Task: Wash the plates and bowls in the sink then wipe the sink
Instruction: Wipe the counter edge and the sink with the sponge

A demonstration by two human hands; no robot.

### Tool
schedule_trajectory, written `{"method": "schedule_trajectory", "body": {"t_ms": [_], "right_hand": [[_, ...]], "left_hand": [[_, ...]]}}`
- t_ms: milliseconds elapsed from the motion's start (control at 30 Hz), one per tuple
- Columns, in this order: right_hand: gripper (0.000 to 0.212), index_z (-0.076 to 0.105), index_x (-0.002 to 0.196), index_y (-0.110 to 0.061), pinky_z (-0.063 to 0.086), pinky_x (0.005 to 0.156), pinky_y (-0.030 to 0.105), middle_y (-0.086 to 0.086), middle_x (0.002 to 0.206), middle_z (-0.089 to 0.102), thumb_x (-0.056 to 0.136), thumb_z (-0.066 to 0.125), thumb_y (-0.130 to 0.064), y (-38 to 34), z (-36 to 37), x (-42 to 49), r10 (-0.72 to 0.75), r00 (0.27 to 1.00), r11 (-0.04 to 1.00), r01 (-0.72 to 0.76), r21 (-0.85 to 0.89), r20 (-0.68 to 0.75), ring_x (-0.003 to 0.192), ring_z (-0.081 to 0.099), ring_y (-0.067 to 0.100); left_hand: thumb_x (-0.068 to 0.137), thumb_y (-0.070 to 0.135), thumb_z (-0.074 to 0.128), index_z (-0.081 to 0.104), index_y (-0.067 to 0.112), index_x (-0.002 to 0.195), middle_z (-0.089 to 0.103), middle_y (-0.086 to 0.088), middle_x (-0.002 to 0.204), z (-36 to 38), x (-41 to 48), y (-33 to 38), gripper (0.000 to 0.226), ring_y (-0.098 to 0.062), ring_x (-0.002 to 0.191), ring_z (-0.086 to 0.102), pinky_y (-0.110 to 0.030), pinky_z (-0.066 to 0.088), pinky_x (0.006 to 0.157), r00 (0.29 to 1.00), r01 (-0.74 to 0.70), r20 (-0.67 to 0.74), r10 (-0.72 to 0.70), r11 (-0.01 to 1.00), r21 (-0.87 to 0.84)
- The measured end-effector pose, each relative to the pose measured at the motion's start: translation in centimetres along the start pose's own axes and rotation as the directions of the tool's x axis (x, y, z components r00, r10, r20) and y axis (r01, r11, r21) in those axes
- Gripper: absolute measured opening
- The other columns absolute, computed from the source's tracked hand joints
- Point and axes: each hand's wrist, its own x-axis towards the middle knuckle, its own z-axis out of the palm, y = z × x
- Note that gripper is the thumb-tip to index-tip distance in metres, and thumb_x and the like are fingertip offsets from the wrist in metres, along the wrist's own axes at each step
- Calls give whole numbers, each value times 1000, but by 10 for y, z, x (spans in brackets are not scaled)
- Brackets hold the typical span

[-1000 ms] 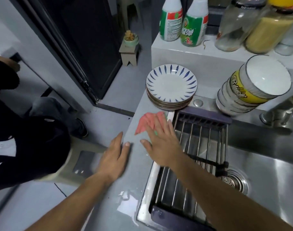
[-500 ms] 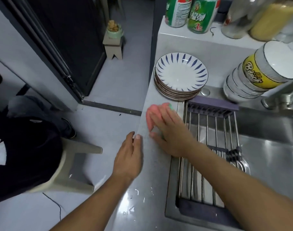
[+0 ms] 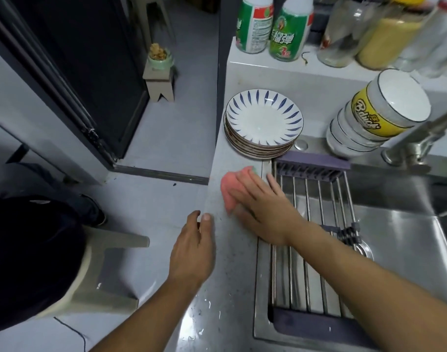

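A steel sink (image 3: 408, 250) is sitting bare under a ribbed metal rack (image 3: 311, 199). Glossy plates (image 3: 264, 123) and bowls (image 3: 369, 123) are standing stacked at the counter's (image 3: 232, 275) far edge. The right hand (image 3: 263, 212), fingers flat, is dragging a soft pink cloth (image 3: 227, 189) nearer than before, so wiping seems underway. The left hand (image 3: 194, 250), fingers relaxed, is resting at the counter's left edge.

Counter (image 3: 232, 275), grey: pink cloth (image 3: 227, 191) pressed flat under right hand (image 3: 263, 209), just beside the sink rack (image 3: 314, 224). Left hand (image 3: 194, 252), fingers relaxed, rests at the counter's outer edge. Stack of blue-patterned plates (image 3: 264, 123) behind the cloth. Stacked bowls (image 3: 369, 120) near the faucet (image 3: 415, 138). Steel sink (image 3: 408, 245).
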Motion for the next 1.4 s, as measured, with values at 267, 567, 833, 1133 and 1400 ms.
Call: {"method": "schedule_trajectory", "body": {"t_ms": [267, 567, 833, 1133, 1400], "right_hand": [[55, 25, 159, -34, -1, 126, 56, -1, 171, -5, 106, 29, -50, -25, 8, -50, -234, 970, 969, 238, -72, 61, 156, -16, 26], [60, 10, 161, -28, 1, 124, 60, 0, 170, -12, 105, 14, -50, -11, 7, -26, 53, 998, 999, -54, 9, 36, 154, -21, 28], [72, 11, 161, -11, 0, 126, 51, 13, 169, -1, 105, 33, -51, -63, 14, -119, -279, 955, 949, 291, -123, 104, 156, -11, 34], [72, 9, 161, -8, 1, 127, 47, 11, 170, 3, 103, 19, -49, -64, 21, -52, -73, 997, 995, 74, 68, -26, 157, -8, 27], [79, 2, 161, -9, -4, 127, 47, 11, 170, -5, 97, 7, -53, -29, 13, -36, 13, 1000, 995, -16, 98, 25, 156, -16, 26]], "left_hand": [[87, 82, 9, 52, 22, 119, 63, -4, 114, 1, 1, -2, 80, -27, 108, 57, -43, 45, 91, 1000, -22, 2, 22, 1000, -12], [107, 55, 19, 52, 27, 126, 57, 7, 115, -4, -4, 6, 47, -16, 104, 49, -30, 32, 88, 999, 27, 21, -27, 1000, 7], [110, 50, 17, 48, 30, 117, 54, 6, 116, -4, -8, 9, 37, -17, 108, 48, -30, 30, 92, 1000, 16, 17, -16, 998, -56], [113, 34, 22, 54, 29, 109, 55, 23, 99, -5, -8, -7, 33, -4, 93, 49, -20, 32, 81, 996, -31, -90, 29, 999, -18], [93, 83, 14, 48, 28, 154, 40, 17, 158, -12, -71, -42, 89, -1, 145, 34, -28, 16, 126, 987, 158, 60, -152, 981, -112]]}}
